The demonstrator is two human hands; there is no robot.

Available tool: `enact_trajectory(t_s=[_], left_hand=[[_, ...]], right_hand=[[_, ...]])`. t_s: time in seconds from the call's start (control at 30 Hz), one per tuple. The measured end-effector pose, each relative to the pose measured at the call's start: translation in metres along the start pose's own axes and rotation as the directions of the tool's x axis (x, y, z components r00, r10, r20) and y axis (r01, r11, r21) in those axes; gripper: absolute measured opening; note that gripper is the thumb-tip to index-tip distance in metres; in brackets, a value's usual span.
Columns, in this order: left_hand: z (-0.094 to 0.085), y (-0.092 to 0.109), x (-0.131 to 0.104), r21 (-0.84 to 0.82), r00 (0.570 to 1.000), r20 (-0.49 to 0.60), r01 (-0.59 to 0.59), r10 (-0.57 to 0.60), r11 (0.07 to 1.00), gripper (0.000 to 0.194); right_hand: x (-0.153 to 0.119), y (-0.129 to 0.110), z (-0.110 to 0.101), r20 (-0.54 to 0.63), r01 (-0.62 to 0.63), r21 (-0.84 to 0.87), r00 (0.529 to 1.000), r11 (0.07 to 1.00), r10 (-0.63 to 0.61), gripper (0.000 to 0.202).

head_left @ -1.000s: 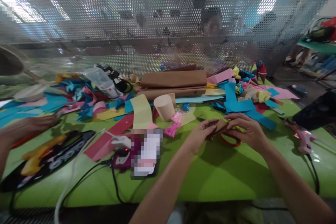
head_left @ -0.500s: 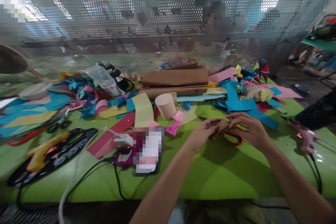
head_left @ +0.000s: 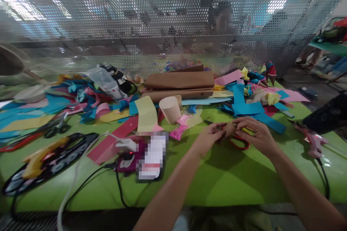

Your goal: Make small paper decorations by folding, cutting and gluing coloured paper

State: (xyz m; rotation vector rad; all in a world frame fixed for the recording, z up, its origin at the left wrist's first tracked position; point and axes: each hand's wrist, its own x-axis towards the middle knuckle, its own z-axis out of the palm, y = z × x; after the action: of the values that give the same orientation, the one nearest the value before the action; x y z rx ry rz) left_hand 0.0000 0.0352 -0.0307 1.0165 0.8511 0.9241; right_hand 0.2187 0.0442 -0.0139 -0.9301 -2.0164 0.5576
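Note:
Between my fingertips is a small piece of brown paper (head_left: 230,129), its exact shape partly covered by the fingers. My left hand (head_left: 209,138) pinches it from the left side. On the right, the fingers of my right hand (head_left: 254,133) close on its other edge. Beneath the hands, red-handled scissors (head_left: 240,143) lie on the green table (head_left: 233,184), their blades mostly hidden. A bit of yellow (head_left: 247,131) shows by the right fingers; I cannot make out what it is.
Rolled brown paper (head_left: 180,80) lies at the back, with coloured paper scraps around it. Left stand a cream paper roll (head_left: 170,110), a phone (head_left: 153,157), a purple power socket (head_left: 127,160) and a yellow glue gun (head_left: 40,158). A pink glue gun (head_left: 316,142) is at right.
The brown paper has turned slightly between my fingers and looks more rounded. Both hands stay in nearly the same place, and the whole view has shifted a little.

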Motion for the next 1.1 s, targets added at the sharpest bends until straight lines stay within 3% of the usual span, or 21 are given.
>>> enact_trajectory(t_s=[0.63, 1.1], left_hand=[[0.004, 0.005, -0.002, -0.052, 1.0, 0.028, 0.012, -0.011, 0.999, 0.052], [0.005, 0.0, -0.001, -0.132, 0.998, 0.061, 0.035, -0.027, 0.991, 0.052]], right_hand=[[-0.001, 0.0, 0.009, -0.098, -0.082, 0.005, 0.992, 0.997, 0.082, 0.015], [-0.002, -0.007, 0.017, -0.13, -0.186, 0.208, 0.968, 0.96, 0.215, 0.016]])
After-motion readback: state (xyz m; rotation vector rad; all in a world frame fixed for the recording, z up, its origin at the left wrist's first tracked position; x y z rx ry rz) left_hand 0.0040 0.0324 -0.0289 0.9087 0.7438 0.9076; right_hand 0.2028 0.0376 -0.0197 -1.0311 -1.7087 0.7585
